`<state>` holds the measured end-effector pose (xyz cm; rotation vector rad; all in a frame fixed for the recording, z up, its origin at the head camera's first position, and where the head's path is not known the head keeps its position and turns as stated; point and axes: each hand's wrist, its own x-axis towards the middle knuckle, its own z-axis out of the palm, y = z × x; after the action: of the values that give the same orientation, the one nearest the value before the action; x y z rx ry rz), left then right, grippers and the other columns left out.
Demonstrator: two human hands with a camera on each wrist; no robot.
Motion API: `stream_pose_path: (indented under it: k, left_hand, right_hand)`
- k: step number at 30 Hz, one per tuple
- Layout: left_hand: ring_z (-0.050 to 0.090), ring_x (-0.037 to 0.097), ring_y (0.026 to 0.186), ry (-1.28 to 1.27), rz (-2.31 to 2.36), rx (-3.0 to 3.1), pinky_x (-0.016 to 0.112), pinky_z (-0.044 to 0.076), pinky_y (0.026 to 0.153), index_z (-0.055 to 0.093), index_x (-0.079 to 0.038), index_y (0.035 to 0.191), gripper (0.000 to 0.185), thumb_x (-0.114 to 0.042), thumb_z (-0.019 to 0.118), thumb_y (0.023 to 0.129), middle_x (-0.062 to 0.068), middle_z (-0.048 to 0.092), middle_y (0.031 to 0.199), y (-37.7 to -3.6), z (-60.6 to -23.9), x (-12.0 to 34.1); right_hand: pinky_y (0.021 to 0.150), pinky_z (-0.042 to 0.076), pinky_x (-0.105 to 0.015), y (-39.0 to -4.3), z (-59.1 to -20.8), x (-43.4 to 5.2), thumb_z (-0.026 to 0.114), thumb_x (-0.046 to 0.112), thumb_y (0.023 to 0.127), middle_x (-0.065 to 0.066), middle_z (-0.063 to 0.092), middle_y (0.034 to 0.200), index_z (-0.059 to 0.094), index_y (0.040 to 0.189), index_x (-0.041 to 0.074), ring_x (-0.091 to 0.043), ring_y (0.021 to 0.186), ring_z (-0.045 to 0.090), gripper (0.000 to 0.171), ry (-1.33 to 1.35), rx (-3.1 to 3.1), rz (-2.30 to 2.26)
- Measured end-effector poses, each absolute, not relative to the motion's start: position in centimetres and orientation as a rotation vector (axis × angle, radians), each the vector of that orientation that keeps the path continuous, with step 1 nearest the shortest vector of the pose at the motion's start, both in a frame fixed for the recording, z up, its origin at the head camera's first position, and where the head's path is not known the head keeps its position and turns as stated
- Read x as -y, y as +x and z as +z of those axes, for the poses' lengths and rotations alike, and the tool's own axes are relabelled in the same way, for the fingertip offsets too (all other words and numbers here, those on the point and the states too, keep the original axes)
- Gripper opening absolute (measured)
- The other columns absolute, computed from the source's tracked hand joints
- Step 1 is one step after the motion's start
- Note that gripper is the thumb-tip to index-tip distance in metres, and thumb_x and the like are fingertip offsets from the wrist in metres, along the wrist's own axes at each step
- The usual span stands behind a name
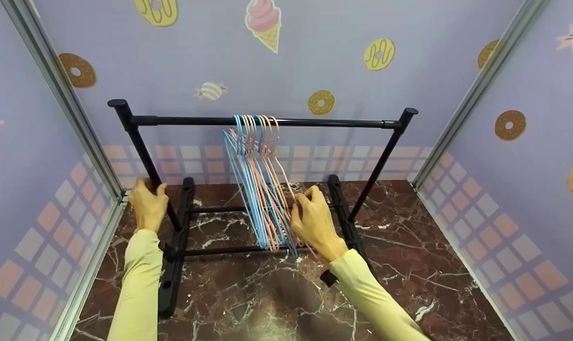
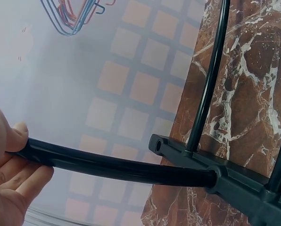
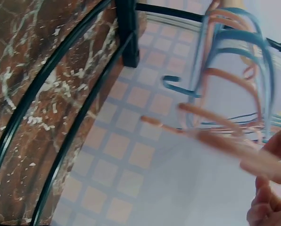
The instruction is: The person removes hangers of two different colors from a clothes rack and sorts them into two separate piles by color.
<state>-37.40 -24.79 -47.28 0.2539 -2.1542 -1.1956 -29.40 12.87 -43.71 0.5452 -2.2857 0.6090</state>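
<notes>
From the head view, my left hand [image 1: 147, 204] curls round the left upright of the black rack [image 1: 267, 122], low near its base. My right hand [image 1: 315, 222] pinches the bunch of blue and pink hangers [image 1: 260, 189] hung mid-rail. At my left wrist, my fingers [image 2: 18, 176] wrap the rack's post. At my right wrist, my fingertips [image 3: 268, 197] grip a pink hanger beside the rack's base.

Both arms wear long, close-fitting sleeves of pale yellow fabric, plain and without print, running down to the wrists; the left sleeve [image 1: 137, 279] and right sleeve [image 1: 369, 296] show soft creases along their length. The left hand [image 1: 148, 204] and right hand [image 1: 315, 222] are bare, without gloves, rings or watch
</notes>
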Motion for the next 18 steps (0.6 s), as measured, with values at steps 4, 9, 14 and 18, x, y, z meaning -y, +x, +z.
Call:
stream_pose_path:
  k: [4, 9, 14, 18]
  left_hand:
    - [0.061, 0.054, 0.100, 0.271, -1.188, 2.159, 0.056, 0.044, 0.094, 0.063, 0.013, 0.106, 0.026, -0.007, 0.070, 0.090, 0.034, 0.068, 0.101, -37.3, -47.2, 24.8]
    - [0.062, 0.053, 0.096, 0.277, -1.169, 2.150, 0.056, 0.045, 0.092, 0.064, 0.012, 0.104, 0.026, -0.007, 0.071, 0.089, 0.034, 0.069, 0.099, -37.3, -47.1, 24.9]
    - [0.063, 0.052, 0.097, 0.302, -1.165, 2.145, 0.056, 0.046, 0.092, 0.065, 0.012, 0.106, 0.027, -0.009, 0.071, 0.090, 0.033, 0.069, 0.100, -37.4, -47.2, 24.8]
    - [0.063, 0.054, 0.098, 0.317, -1.161, 2.145, 0.057, 0.046, 0.093, 0.065, 0.012, 0.106, 0.028, -0.009, 0.072, 0.089, 0.034, 0.069, 0.100, -37.4, -47.3, 24.8]
  right_hand:
    - [0.065, 0.052, -0.039, -28.9, -42.8, -12.9, 0.068, 0.002, 0.083, -0.010, 0.058, 0.078, 0.073, 0.086, 0.001, -0.024, 0.066, 0.058, 0.007, 0.483, 2.331, 0.680]
    - [0.064, 0.056, -0.038, -28.7, -41.8, -13.0, 0.076, 0.003, 0.080, -0.009, 0.071, 0.075, 0.076, 0.086, 0.003, -0.021, 0.063, 0.069, 0.006, 0.399, 2.375, 0.820]
    - [0.065, 0.058, -0.038, -28.9, -41.4, -13.5, 0.080, 0.009, 0.080, -0.006, 0.077, 0.075, 0.079, 0.087, 0.006, -0.018, 0.065, 0.073, 0.008, 0.321, 2.408, 0.946]
    - [0.064, 0.056, -0.035, -29.0, -41.4, -13.9, 0.083, 0.013, 0.080, -0.005, 0.077, 0.074, 0.081, 0.088, 0.007, -0.018, 0.065, 0.073, 0.010, 0.268, 2.398, 1.078]
